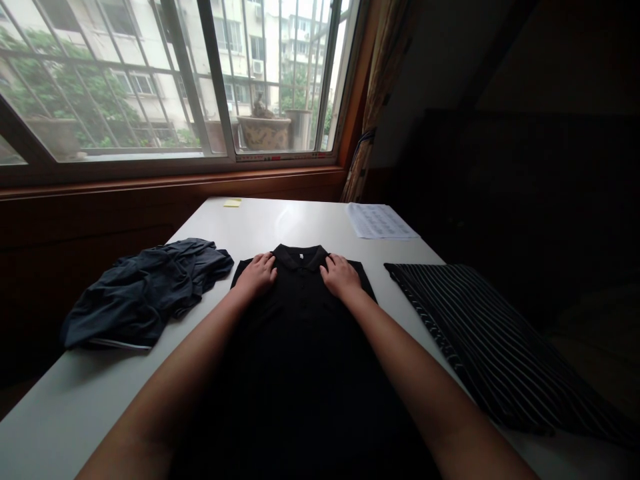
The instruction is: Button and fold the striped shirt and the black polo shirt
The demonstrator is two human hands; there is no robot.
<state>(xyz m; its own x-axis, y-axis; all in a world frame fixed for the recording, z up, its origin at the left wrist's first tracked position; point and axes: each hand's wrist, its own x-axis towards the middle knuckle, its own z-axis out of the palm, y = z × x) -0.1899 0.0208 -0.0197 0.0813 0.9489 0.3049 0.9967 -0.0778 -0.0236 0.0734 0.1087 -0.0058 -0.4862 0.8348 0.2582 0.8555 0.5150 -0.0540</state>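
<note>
A black polo shirt [303, 320] lies flat on the white table in front of me, its collar at the far end and a small white label inside the neck. My left hand [259, 272] rests on the shirt's left shoulder area beside the collar, fingers stretched forward on the cloth. On the other side of the collar, my right hand [341, 273] lies on the right shoulder area, its fingers also extended. Neither hand visibly grips the fabric. The lower part of the shirt fades into dark near my body.
A crumpled dark grey-blue garment [150, 287] lies on the left of the white table [295, 223]. Folded black cloth with thin white stripes [480, 327] is at the right. Printed sheets [383, 221] and a yellow note [233, 202] sit at the far edge, below a barred window [220, 87].
</note>
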